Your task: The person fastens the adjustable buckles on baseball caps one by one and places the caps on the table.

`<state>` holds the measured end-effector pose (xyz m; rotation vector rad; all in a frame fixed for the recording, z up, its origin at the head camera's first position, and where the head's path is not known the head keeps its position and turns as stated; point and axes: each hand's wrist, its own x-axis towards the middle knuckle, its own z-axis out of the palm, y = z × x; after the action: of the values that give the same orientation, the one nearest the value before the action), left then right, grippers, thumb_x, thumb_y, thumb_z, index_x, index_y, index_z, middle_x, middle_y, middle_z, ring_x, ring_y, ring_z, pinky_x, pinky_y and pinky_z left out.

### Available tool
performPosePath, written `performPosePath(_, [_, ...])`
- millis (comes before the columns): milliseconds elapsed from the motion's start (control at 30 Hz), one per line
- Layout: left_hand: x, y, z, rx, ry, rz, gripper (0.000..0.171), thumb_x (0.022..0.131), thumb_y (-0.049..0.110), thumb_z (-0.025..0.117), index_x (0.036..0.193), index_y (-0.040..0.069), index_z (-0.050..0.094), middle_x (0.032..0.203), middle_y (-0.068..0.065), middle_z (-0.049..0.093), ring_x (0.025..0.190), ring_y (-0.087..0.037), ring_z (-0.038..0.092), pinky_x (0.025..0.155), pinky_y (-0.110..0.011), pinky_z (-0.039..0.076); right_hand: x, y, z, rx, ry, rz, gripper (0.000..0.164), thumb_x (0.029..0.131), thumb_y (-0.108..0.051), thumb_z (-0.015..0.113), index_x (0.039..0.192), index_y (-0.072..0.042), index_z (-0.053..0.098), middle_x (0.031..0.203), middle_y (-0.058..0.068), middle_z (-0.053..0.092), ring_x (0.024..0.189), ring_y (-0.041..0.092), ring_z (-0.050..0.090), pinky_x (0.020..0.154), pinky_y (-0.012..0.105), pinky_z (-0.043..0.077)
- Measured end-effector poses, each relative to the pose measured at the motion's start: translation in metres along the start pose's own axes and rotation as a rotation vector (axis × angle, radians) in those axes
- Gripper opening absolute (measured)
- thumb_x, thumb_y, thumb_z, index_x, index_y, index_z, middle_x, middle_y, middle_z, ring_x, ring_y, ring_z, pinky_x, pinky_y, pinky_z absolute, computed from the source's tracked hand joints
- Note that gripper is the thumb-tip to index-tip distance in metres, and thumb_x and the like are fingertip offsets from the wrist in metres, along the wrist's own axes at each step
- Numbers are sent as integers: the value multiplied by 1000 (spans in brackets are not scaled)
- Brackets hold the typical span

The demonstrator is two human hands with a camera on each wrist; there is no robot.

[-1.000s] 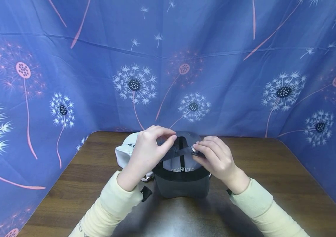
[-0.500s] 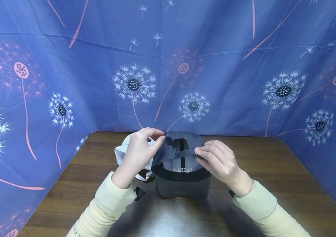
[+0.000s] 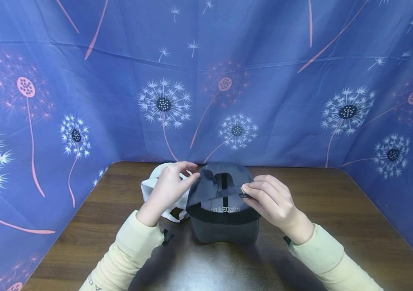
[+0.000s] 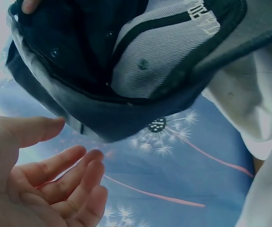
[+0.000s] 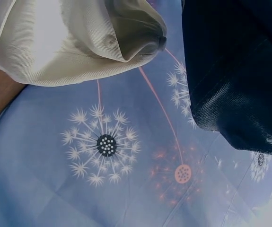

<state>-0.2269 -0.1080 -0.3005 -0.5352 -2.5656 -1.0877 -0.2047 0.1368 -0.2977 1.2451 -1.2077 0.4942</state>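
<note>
A dark grey baseball cap (image 3: 224,232) is at the middle of the table, its brim towards me and its inside showing reversed "COLORADO" lettering. My right hand (image 3: 270,202) pinches the cap's back strap (image 3: 221,195) near a small dark buckle at its right side. At the cap's upper left, my left hand (image 3: 170,186) has thumb and fingers apart, loosely bent. In the left wrist view nothing lies between these fingers (image 4: 74,165), and the cap's dark edge (image 4: 102,125) is just beyond the thumb. The right wrist view shows dark fabric (image 5: 240,75), with the right hand out of sight.
A white cap (image 3: 150,189) lies left of the grey one, partly behind my left hand. The brown wooden table (image 3: 337,210) ends at the back against a blue dandelion-patterned cloth (image 3: 283,101), which also hangs along both sides.
My left hand has drawn left, away from the strap and opening. My right hand has shifted slightly right and down, still pinching the strap, which now lies straighter across the opening.
</note>
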Motion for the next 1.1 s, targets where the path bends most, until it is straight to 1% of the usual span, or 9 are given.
performPosePath(100, [1,-6,2,-30,-62,-52,28,88,27,66,110,10,68,102,-2,70,88,-18,64,72,-32,51,-1,-1,-1,4,2,2,26,86,-6,67,65,9,65,62,17,63,53,27,55,53,33,49])
performPosePath(167, [3,-11,4,-52,-106,-74,30,88,29,66,112,10,68,105,-1,69,91,-17,63,74,-33,51,-1,-1,-1,6,2,1,26,86,-6,67,66,9,65,62,17,63,53,27,55,53,33,49])
performPosePath(333, [6,-20,9,-111,-203,-95,33,89,30,65,114,8,67,107,-3,68,95,-19,62,82,-37,51,0,-2,-2,5,-3,-3,25,86,-7,68,66,8,65,62,17,63,53,27,55,53,33,48])
performPosePath(500, [7,-25,12,-214,-285,-115,33,91,28,63,115,5,66,110,-7,68,101,-20,63,88,-37,50,1,-3,-3,0,-14,1,25,86,-7,68,66,8,65,63,17,63,53,27,55,53,33,48])
performPosePath(633, [7,-29,13,-302,-350,-156,31,91,27,62,114,6,66,107,-6,67,100,-18,63,87,-36,50,1,-3,-3,-2,-14,1,25,86,-7,68,66,8,65,62,17,63,53,26,55,52,33,48])
performPosePath(733, [7,-32,13,-327,-362,-164,27,90,24,65,111,7,67,100,-4,68,95,-16,63,85,-34,50,1,-4,-3,-1,-11,1,25,86,-7,68,66,8,65,62,16,63,53,26,55,52,32,48])
performPosePath(833, [7,-32,15,-318,-355,-154,24,88,22,67,107,7,68,93,-3,69,90,-14,63,83,-34,50,1,-4,-3,1,-5,0,25,85,-7,68,66,8,65,62,16,63,53,26,55,52,32,48])
performPosePath(933, [7,-33,17,-308,-342,-158,23,86,22,69,104,7,69,89,-1,69,88,-13,63,81,-33,50,2,-5,-3,4,0,1,25,86,-7,68,66,8,65,62,16,63,53,27,55,52,32,48])
performPosePath(1100, [6,-32,19,-364,-352,-182,20,86,20,69,100,6,68,85,-3,68,81,-13,63,73,-30,53,2,-6,-3,7,11,4,24,86,-6,68,67,8,65,62,16,63,53,26,55,51,33,47])
